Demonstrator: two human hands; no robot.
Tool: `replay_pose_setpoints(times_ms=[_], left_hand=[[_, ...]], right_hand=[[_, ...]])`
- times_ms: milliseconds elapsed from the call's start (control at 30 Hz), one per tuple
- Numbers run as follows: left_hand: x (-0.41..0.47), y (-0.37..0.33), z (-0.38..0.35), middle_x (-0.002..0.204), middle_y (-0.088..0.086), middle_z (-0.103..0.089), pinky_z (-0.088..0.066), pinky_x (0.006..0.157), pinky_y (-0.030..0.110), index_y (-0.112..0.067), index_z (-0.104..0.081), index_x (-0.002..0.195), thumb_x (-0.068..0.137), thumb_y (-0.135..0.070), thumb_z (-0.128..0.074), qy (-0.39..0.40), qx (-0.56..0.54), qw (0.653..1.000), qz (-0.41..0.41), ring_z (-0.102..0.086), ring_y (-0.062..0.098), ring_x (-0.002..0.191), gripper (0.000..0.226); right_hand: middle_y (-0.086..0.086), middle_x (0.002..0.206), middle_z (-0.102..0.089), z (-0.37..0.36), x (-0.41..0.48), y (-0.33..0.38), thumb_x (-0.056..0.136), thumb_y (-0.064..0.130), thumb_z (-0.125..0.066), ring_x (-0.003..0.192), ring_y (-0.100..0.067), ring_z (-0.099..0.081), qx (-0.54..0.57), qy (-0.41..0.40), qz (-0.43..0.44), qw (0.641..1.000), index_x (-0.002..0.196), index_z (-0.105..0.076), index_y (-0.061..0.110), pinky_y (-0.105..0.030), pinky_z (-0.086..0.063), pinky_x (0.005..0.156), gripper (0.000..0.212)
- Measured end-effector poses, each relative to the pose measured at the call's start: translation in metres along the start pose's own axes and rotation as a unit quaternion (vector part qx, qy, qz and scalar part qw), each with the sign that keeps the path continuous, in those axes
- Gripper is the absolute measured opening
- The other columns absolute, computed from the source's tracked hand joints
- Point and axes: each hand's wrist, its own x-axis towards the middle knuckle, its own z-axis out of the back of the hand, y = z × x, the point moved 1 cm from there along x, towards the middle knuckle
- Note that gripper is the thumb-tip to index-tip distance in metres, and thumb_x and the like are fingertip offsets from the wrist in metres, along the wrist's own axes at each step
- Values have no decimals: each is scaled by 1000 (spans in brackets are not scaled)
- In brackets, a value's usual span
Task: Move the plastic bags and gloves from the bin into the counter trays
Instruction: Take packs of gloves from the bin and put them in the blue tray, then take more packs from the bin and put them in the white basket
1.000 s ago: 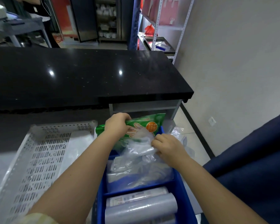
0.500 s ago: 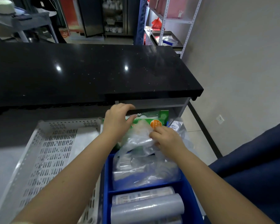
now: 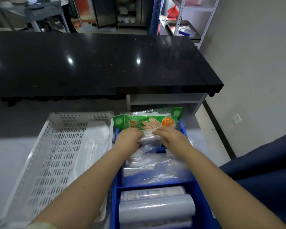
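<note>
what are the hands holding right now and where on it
Both the left hand and right hand grip the green glove packet along its near, lower edge, over the blue bin.

Two bare forearms, pale yellow-green sleeve edge (image 3: 41,225) on the left arm

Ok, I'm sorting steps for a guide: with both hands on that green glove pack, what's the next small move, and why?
Probably lift the green glove pack up out of the blue bin and carry it left toward the white perforated tray. Both the left hand and right hand grip its near edge, it lies atop the loose clear bags, and the tray sits right beside the bin.
</note>
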Motion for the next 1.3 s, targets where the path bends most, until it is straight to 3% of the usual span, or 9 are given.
replay_pose_setpoints(times_ms=[100,200,333,533,633,733,833,933,1300], left_hand=[[-7,-2,0,116,-2,-63,-47,87,36,-25,-62,117,84,-23,-62,-1,-59,998,7,-55,21,108,34],[-24,-6,-5,123,-3,-61,-45,93,36,-28,-58,126,88,-38,-54,-11,-112,994,-15,-52,18,112,39],[-31,-9,-17,129,-3,-59,-43,95,38,-29,-54,130,93,-58,-34,61,-36,997,-20,-51,19,117,52],[-32,-17,-14,121,-1,-64,-48,86,41,-29,-56,125,93,-63,-22,117,-34,992,30,-58,21,106,57],[-35,-22,-3,122,1,-63,-46,90,43,-27,-56,126,96,-56,-28,94,-48,994,41,-55,20,109,49],[-42,-21,16,128,0,-61,-44,94,43,-27,-53,130,97,-47,-39,-5,-59,997,53,-52,21,115,42],[-54,-13,36,125,0,-62,-43,91,43,-27,-51,132,94,-38,-49,-96,-43,990,94,-52,24,114,40],[-75,1,50,120,-1,-63,-40,90,41,-27,-58,124,90,-35,-54,-147,-21,976,160,-50,24,112,36],[-280,82,44,126,-4,-59,-34,96,42,-30,-58,124,90,-36,-53,-201,0,891,408,-46,23,119,35]], right_hand=[[-7,106,-70,5,-13,-4,78,-1,-70,99,-26,-62,-28,-67,53,996,105,-72,10,-39,-53,84,29],[-6,90,-73,-3,-10,0,72,-6,-70,83,-28,-64,-41,-58,63,995,89,-76,8,-39,-54,73,23],[2,102,-72,-16,-4,-3,85,10,-59,96,-20,-61,-22,26,-52,998,99,-74,19,-31,-49,85,22],[8,100,-69,-14,-14,-5,90,38,-45,87,-15,-60,7,143,-163,976,101,-65,35,-35,-51,73,23],[7,110,-66,-4,-11,4,91,41,-47,94,-17,-59,-11,132,-128,983,107,-63,35,-33,-48,73,23],[3,124,-61,13,2,17,92,37,-52,105,-21,-57,-66,100,-76,990,119,-61,33,-35,-48,82,29],[-4,131,-58,26,23,38,90,32,-55,105,-26,-59,-144,145,-45,978,125,-56,34,-37,-49,82,35],[-4,126,-60,21,40,76,87,28,-59,108,-27,-56,-117,91,24,989,125,-56,31,-39,-47,86,38],[4,124,-61,-85,28,273,91,26,-56,116,-23,-48,-53,109,257,959,123,-58,27,-39,-37,95,33]])
